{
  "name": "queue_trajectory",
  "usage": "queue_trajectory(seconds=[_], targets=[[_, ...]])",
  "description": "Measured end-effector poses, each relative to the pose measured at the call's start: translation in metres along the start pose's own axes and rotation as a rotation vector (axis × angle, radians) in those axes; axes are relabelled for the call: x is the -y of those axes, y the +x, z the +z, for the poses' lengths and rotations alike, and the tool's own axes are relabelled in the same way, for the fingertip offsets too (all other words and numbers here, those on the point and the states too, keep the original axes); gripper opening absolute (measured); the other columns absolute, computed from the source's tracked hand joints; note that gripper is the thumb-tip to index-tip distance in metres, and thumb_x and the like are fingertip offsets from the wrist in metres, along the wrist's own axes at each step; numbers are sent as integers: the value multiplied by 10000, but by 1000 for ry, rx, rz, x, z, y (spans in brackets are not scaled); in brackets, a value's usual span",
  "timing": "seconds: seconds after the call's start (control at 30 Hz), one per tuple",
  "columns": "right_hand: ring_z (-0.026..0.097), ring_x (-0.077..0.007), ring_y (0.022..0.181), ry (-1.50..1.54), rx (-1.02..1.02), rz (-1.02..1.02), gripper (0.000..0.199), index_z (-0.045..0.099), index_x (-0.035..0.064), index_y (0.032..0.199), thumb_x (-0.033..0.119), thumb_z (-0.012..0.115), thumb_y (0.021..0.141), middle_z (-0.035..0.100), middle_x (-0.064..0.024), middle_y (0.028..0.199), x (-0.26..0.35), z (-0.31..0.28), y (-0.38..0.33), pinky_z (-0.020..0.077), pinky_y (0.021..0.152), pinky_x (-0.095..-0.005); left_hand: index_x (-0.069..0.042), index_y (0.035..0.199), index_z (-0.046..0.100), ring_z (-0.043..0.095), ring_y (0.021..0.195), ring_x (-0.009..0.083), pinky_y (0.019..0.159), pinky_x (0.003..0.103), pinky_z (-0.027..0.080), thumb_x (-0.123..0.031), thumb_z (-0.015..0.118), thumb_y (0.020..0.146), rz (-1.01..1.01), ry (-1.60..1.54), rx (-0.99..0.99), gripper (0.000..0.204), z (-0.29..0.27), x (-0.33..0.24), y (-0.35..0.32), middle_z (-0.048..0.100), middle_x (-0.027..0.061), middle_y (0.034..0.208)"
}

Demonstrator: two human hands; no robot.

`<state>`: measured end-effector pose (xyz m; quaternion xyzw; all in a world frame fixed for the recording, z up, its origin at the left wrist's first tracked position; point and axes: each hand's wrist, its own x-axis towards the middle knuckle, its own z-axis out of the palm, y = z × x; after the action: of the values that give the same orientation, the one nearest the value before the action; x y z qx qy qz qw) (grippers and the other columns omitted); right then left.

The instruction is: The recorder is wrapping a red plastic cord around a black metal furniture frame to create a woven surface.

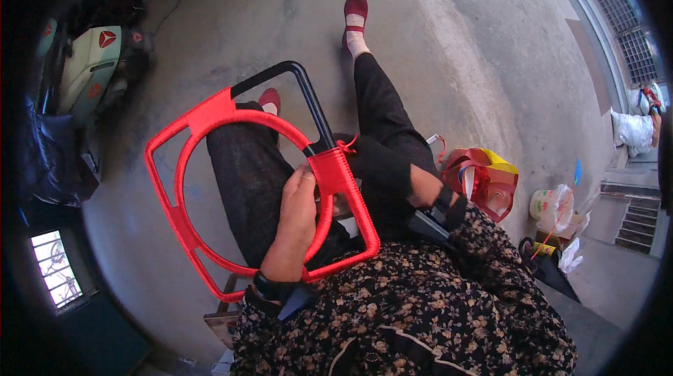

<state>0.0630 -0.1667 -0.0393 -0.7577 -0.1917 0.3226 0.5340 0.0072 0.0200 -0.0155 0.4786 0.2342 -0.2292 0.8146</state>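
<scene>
The left hand has its fingers clamped on the red-wrapped frame, beside the joint where ring meets outer bar; the right hand is mostly hidden, so I can't tell how its fingers stand. The frame tilts above the dark trousers, one corner bare black. Farther out, a red-and-yellow bag sits on the floor; a pale scooter stands far left.

Frame over legs, left hand at frame's right side. Scooter far left. Bag right of legs; tub beyond bag.
</scene>
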Motion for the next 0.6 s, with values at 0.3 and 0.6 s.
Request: queue_trajectory(seconds=[0.3,0.6], targets=[[604,-154,750,1047,-340,86,218,631,48,1029,195,601,869,651,-42,885,-16,-30,19,492,684,-288,-35,1062,556,585,755,98,688,257,499,-189,431,987,253,-198,-129,211,3,5,-2,618,42,928],[587,-121,729,281,-288,-152,307,608,48,1121,204,638,859,654,-46,824,73,6,-10,495,659,-279,5,1021,569,578,783,132,699,260,473,-42,582,879,1165,898,-331,150,15,-12,-18,614,72,869]])
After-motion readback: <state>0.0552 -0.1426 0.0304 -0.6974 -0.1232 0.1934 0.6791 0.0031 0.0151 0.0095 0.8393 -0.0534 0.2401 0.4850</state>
